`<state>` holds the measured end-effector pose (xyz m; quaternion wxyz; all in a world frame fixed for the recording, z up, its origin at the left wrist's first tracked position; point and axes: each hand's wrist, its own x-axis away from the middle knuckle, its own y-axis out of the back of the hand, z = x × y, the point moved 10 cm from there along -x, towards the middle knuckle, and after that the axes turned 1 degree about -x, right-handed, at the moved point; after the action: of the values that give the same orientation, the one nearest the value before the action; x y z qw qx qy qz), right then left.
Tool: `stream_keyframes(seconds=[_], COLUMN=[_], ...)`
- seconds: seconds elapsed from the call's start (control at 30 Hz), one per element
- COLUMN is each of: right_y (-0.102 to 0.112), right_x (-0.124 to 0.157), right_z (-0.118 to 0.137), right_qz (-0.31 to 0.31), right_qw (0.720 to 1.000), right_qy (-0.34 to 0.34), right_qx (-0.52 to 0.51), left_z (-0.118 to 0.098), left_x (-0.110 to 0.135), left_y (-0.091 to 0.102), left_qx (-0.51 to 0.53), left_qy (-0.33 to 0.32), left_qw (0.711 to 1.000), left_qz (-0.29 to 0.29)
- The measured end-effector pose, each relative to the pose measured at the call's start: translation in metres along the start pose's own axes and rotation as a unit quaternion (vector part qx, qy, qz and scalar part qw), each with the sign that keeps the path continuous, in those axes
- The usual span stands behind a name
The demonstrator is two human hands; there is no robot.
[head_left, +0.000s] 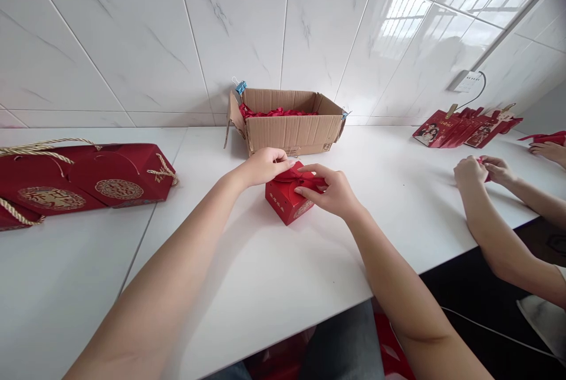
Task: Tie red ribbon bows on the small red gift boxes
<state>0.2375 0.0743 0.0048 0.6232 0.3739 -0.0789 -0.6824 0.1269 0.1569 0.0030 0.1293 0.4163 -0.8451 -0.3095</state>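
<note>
A small red gift box point(279, 206) with gold lettering stands on the white table in front of me. Across its top lies a red ribbon bow point(292, 176). My left hand point(266, 166) is at the bow's left side, thumb and fingers pinched together on the ribbon. On the right, my right hand point(326, 189) has its thumb and fingers closing around the other loop of the bow, over the lid. Parts of the ribbon are hidden beneath my fingers.
A cardboard box point(289, 132) holding red ribbons stands by the tiled wall. Large red gift boxes point(119, 182) with rope handles sit at left. Several red bags point(442, 128) stand at right, behind a co-worker's hands point(484, 170). Another person's hand point(548, 150) shows at the far right.
</note>
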Motion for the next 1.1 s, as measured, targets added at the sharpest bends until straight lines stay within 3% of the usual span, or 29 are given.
stream_keyframes(seconds=[0.17, 0.33, 0.43, 0.77, 0.9, 1.1], right_y=[-0.001, -0.003, -0.003, 0.002, 0.004, -0.001], right_x=[0.0, 0.003, 0.004, 0.0, 0.001, 0.004], right_z=[0.0, 0.003, 0.0, -0.004, -0.01, -0.013], right_qz=[0.01, 0.052, 0.068, -0.006, -0.038, -0.019], right_qw=[0.999, 0.995, 0.995, 1.0, 0.998, 0.995], right_qy=[-0.032, -0.007, 0.004, -0.003, -0.037, -0.084], right_qx=[-0.009, -0.083, -0.072, -0.004, -0.033, -0.056], left_z=[0.001, 0.001, 0.002, 0.002, -0.001, -0.004], left_x=[0.0, 0.0, 0.0, -0.001, 0.0, 0.0], left_y=[-0.002, -0.002, -0.002, -0.003, -0.004, -0.003], left_qx=[-0.004, -0.002, 0.004, 0.007, 0.005, -0.005], left_qy=[0.006, 0.005, 0.009, 0.006, 0.006, -0.01], left_qw=[1.0, 1.0, 1.0, 1.0, 1.0, 1.0], left_qz=[0.001, 0.005, 0.008, 0.009, 0.004, -0.013])
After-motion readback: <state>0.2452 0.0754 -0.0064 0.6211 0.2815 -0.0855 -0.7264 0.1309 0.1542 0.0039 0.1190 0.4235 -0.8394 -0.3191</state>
